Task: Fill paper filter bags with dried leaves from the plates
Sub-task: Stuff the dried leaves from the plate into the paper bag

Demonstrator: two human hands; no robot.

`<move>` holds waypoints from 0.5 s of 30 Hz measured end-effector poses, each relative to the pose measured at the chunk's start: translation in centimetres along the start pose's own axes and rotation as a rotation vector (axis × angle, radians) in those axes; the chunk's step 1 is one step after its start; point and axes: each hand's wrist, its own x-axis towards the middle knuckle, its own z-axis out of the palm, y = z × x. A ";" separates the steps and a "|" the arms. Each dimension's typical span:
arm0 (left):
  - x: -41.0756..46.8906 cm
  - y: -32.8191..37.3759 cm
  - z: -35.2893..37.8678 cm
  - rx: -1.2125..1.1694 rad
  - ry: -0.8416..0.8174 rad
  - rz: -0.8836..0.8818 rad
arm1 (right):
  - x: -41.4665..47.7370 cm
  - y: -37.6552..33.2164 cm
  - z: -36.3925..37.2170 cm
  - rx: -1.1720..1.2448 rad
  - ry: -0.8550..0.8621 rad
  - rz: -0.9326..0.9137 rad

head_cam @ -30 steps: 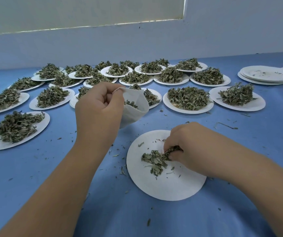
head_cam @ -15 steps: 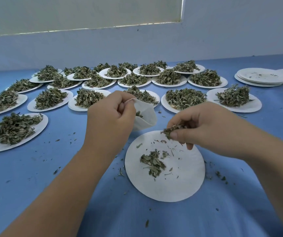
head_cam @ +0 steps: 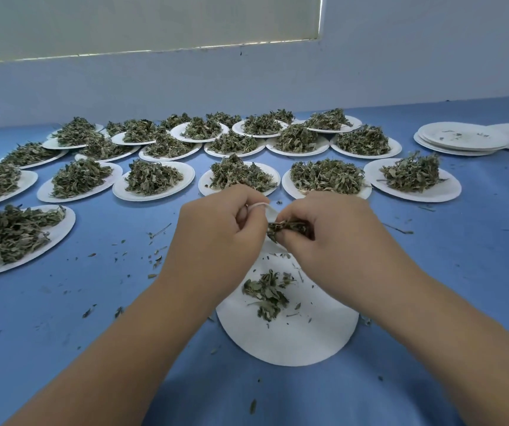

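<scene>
Left hand (head_cam: 219, 229) over the far edge of the plate (head_cam: 308, 336), fingers curled, pinching bag (head_cam: 271, 214) rim. Right hand (head_cam: 324, 232) touching it, fingertips pinching tuft (head_cam: 284, 228) at bag mouth. Leaf pile (head_cam: 267, 292) mid-plate. Full plates (head_cam: 431, 195) beyond.

Filter bag (head_cam: 271, 212) mostly hidden between left hand (head_cam: 219, 229) and right hand (head_cam: 333, 232); leftmost plate (head_cam: 26, 182) cut off by the edge.

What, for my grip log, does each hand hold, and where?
Left hand: filter bag, by its rim; right hand: leaf clump, between fingertips.
</scene>
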 end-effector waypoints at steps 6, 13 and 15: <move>-0.2 0.3 0.3 -0.021 -0.022 0.006 | 0.1 0.2 0.2 -0.112 0.053 0.022; -0.2 0.5 0.3 -0.043 -0.024 -0.047 | -0.3 -0.2 0.4 0.037 0.056 0.042; -0.1 0.5 0.2 -0.052 -0.020 -0.063 | -0.3 -0.2 0.2 0.109 0.047 0.039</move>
